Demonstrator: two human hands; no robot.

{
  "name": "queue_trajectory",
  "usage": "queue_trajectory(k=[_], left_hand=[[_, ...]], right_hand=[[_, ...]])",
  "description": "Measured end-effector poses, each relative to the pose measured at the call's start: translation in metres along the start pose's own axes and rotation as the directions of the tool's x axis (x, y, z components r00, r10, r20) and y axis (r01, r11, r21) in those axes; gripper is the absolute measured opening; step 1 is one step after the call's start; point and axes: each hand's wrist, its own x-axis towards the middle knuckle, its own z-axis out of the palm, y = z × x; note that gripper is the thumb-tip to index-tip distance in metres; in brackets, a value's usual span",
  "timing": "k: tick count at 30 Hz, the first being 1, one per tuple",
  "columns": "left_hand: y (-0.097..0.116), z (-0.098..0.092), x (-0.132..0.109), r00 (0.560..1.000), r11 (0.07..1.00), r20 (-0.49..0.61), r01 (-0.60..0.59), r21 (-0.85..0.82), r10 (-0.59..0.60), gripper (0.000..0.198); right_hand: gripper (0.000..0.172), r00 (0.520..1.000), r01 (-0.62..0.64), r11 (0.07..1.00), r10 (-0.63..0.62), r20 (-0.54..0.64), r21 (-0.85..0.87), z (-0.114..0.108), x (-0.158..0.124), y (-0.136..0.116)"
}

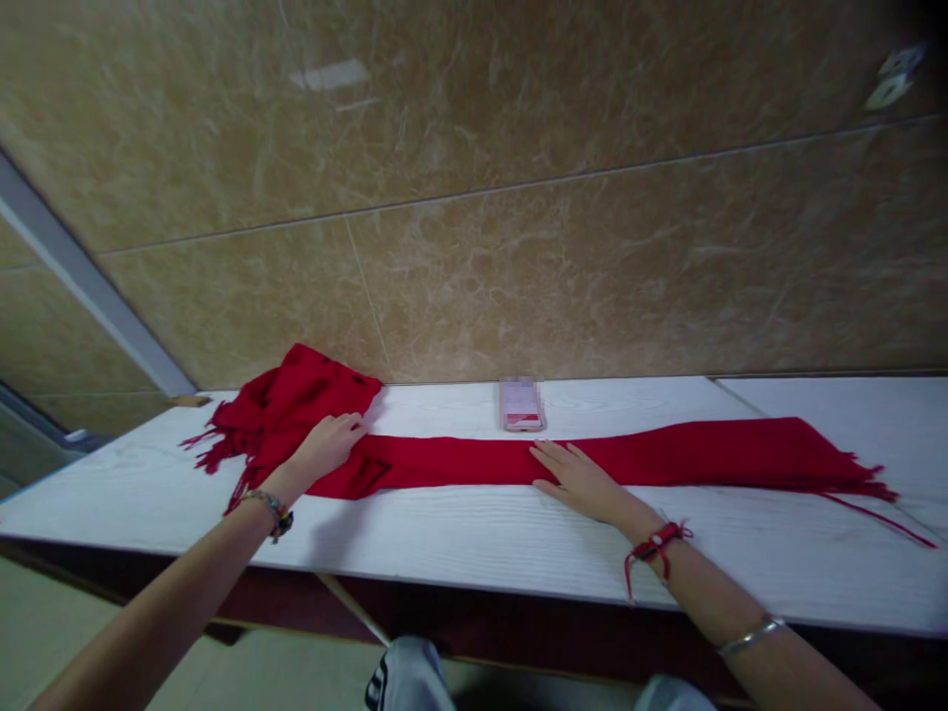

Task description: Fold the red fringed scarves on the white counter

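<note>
A long red scarf (pixel 459 462) with fringed ends lies across the white tabletop. It is laid out as a narrow strip to the right, while its left part is bunched up in loose folds. My left hand (pixel 327 446) is on the bunched part, fingers bent and closed on the cloth; the fingertips are partly hidden. Flat on the middle of the strip rests my right hand (pixel 574 479), its fingers stretched out and holding nothing. Just behind the strip, a phone (pixel 521 403) lies by the wall.
The white table (pixel 459 533) runs along a brown marbled tile wall (pixel 592 267). A small brown block (pixel 189 401) sits at the table's back left corner, near a grey metal strip (pixel 96 276). A loose red strand (pixel 881 518) lies beyond the scarf's right fringe.
</note>
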Motion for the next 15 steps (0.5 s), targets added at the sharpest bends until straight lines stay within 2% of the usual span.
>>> queue_trajectory(k=[2,4,6,8,10,12,15], left_hand=[[0.021,0.007,-0.003,0.999,0.999,-0.037,-0.029,0.024,0.030,0.035],[0.039,0.020,-0.004,0.995,0.999,-0.083,-0.046,-0.001,0.046,0.044],[0.046,0.038,-0.004,0.996,0.998,-0.090,0.010,-0.055,-0.015,0.056],[0.041,0.058,-0.005,0.992,0.988,-0.047,0.110,-0.109,-0.116,0.060],[0.026,0.075,-0.010,0.985,0.972,-0.002,0.170,-0.160,-0.172,0.058],[0.009,0.086,-0.017,0.986,0.972,-0.027,0.156,-0.177,-0.163,0.053],[-0.009,0.088,-0.029,0.989,0.988,-0.123,0.070,-0.135,-0.087,0.050]], right_hand=[[0.051,1.000,0.028,0.999,-0.029,0.006,0.017,-0.003,-0.001,0.002],[0.045,0.997,0.070,0.997,-0.071,0.010,0.031,-0.004,-0.003,0.006],[0.040,0.995,0.102,0.994,-0.102,0.018,0.027,-0.005,-0.005,0.010],[0.039,0.992,0.122,0.992,-0.122,0.033,0.007,-0.004,-0.006,0.013],[0.039,0.990,0.132,0.991,-0.131,0.046,-0.010,-0.003,-0.007,0.014],[0.038,0.990,0.136,0.991,-0.135,0.051,-0.013,-0.003,-0.008,0.014],[0.038,0.988,0.146,0.989,-0.145,0.045,-0.002,-0.004,-0.009,0.014]])
